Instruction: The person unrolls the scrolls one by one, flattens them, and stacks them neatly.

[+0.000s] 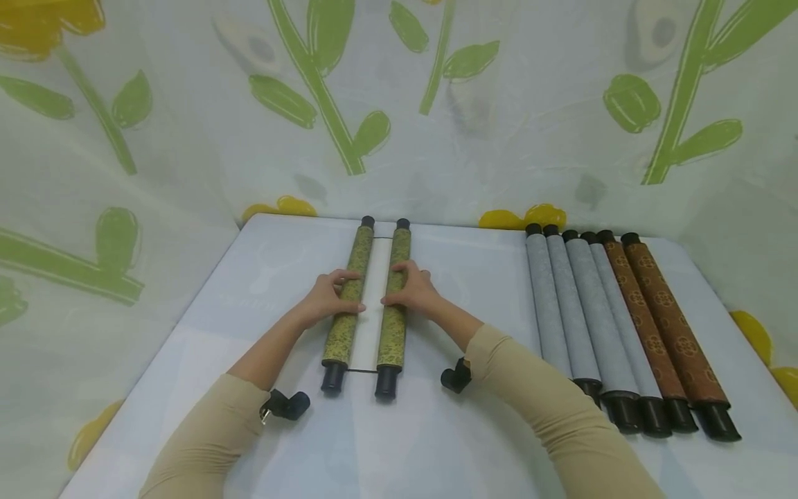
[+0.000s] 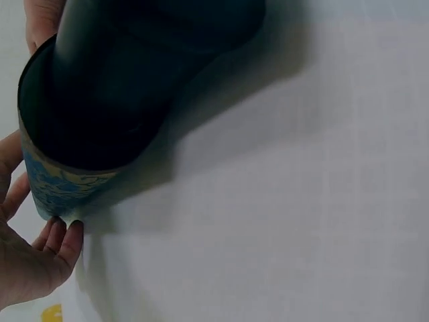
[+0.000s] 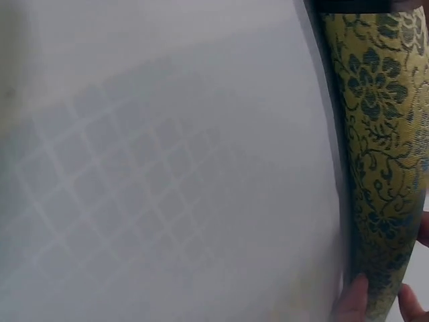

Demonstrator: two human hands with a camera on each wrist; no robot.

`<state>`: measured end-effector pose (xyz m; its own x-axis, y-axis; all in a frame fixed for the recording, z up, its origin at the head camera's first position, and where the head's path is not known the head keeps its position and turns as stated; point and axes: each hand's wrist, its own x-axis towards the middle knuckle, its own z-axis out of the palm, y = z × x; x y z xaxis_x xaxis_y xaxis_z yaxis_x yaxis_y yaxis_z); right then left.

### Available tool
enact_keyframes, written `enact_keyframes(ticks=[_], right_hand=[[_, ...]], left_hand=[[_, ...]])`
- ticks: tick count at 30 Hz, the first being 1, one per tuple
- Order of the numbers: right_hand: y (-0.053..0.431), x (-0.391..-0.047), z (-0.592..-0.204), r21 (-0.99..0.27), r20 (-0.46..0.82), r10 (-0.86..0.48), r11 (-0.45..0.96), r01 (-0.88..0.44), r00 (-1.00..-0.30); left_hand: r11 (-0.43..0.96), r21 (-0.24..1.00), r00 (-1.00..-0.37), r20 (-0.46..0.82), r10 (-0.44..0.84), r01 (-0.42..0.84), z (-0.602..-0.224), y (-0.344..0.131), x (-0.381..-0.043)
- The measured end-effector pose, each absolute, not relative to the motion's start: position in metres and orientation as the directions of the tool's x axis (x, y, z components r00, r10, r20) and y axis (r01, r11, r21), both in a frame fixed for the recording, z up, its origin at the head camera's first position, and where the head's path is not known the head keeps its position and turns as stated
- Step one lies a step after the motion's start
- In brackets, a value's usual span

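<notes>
A yellow-green floral hanging scroll [image 1: 343, 333] lies partly unrolled, its two rolls side by side with black end knobs. A narrow strip of white paper [image 1: 370, 298] shows between them. My left hand [image 1: 327, 298] grips the left roll near its middle, thumb on the near side and fingers beyond. The right hand [image 1: 416, 290] holds the right roll [image 1: 393, 333] the same way, fingertips at its inner edge. In the left wrist view a dark end knob [image 2: 134, 74] fills the upper left. The right wrist view shows the patterned roll [image 3: 379, 134] with fingertips at its lower end.
To the right lies a row of rolled scrolls: several light grey ones [image 1: 598, 312] and two brown patterned ones [image 1: 670, 326], all with black knobs. They rest on a white table [image 1: 280, 450]. Behind hangs a white cloth [image 1: 530, 138] printed with green stems and yellow flowers.
</notes>
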<state>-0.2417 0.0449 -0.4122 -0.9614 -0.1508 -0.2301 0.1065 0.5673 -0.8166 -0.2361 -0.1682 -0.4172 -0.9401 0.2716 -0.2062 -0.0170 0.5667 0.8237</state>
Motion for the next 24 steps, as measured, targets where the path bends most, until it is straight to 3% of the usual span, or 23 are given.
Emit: enact_keyframes(ticks=[8,16,24], right_hand=[[0.054,-0.241,-0.411,-0.856,-0.251,-0.202,0.502,0.12,-0.947],[0.056,-0.24,-0.411,-0.823,-0.317,-0.212,0.545,0.157,-0.925],[0.055,-0.24,-0.412,-0.797,-0.317,-0.186,0.584,0.155,-0.93]], left_hand=[[0.536,0.842,-0.936,-0.234,0.262,-0.06,-0.419,-0.175,-0.236],[0.465,0.884,-0.917,-0.225,0.328,-0.05,-0.416,-0.181,-0.232],[0.492,0.871,-0.929,-0.195,0.316,-0.015,-0.419,-0.176,-0.236]])
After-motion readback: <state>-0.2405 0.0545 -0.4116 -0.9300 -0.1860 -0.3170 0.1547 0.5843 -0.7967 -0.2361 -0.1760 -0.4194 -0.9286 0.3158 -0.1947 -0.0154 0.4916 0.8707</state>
